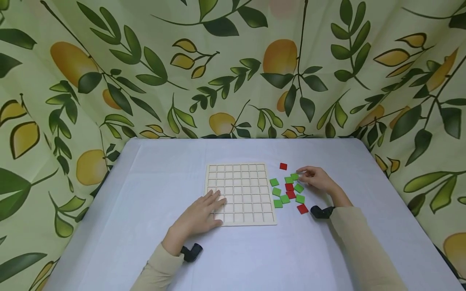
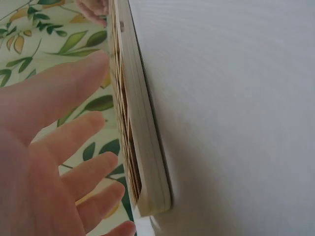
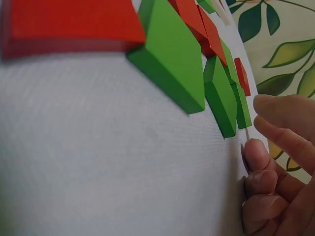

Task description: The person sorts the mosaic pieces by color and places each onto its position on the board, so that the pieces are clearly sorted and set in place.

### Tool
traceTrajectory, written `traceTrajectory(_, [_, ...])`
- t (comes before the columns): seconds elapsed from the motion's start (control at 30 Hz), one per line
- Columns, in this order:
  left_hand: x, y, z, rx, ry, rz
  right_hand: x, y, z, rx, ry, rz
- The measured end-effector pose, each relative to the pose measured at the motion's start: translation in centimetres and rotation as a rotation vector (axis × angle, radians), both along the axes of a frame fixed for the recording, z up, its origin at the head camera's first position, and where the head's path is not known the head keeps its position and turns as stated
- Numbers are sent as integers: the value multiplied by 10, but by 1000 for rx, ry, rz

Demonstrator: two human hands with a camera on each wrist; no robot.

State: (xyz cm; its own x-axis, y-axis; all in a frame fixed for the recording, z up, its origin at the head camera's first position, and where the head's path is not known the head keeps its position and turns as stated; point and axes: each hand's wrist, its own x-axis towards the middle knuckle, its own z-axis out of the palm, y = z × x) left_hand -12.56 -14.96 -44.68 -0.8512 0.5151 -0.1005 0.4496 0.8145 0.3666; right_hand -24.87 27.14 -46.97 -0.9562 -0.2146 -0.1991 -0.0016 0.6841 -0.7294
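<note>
A pale wooden grid board (image 1: 243, 190) with many square cells, none holding a tile, lies flat on the table. My left hand (image 1: 198, 215) is over its left side near the lower corner, fingers spread. In the left wrist view those fingers (image 2: 93, 167) are extended beside the board's edge (image 2: 150, 147). To the right of the board, several green square tiles (image 1: 285, 199) and red square tiles (image 1: 302, 209) lie loosely scattered. My right hand (image 1: 316, 178) is at the far right of them, fingertips close to a green tile (image 1: 294, 176). The right wrist view shows loosely bent fingers (image 3: 283, 142) and nothing gripped.
A white cloth covers the table (image 1: 164, 169). One red tile (image 1: 283, 166) lies apart behind the others. Behind the table hangs a leaf-and-fruit patterned curtain (image 1: 233, 81). Black wrist cameras (image 1: 322, 212) sit at both cuffs.
</note>
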Motion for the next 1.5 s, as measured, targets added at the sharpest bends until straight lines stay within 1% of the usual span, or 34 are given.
traceTrajectory(0.13, [0,3,1,16,-26,-6,1,-2,1,-7,-8,9])
traceTrajectory(0.37, [1,2,-1,14,-40,-12,0,-5,1,-9,2,19])
traceTrajectory(0.53, [1,2,-2,18,-53,-10,-2,-5,0,1,3,6])
traceTrajectory(0.77, [1,1,-2,18,-55,-10,-5,-4,-2,24,9,-6])
traceTrajectory(0.93, [1,1,-2,23,-56,-11,-5,-4,-1,50,20,5])
traceTrajectory(1.0, [1,1,-1,25,-60,-10,-5,-4,-1,59,35,15])
traceTrajectory(1.23, [2,2,-2,26,-69,-4,-2,-5,-2,72,65,11])
traceTrajectory(1.3, [2,2,-2,25,-74,0,0,-4,-2,70,70,15])
traceTrajectory(1.5, [2,2,-2,31,-73,-1,3,-5,1,37,68,-12])
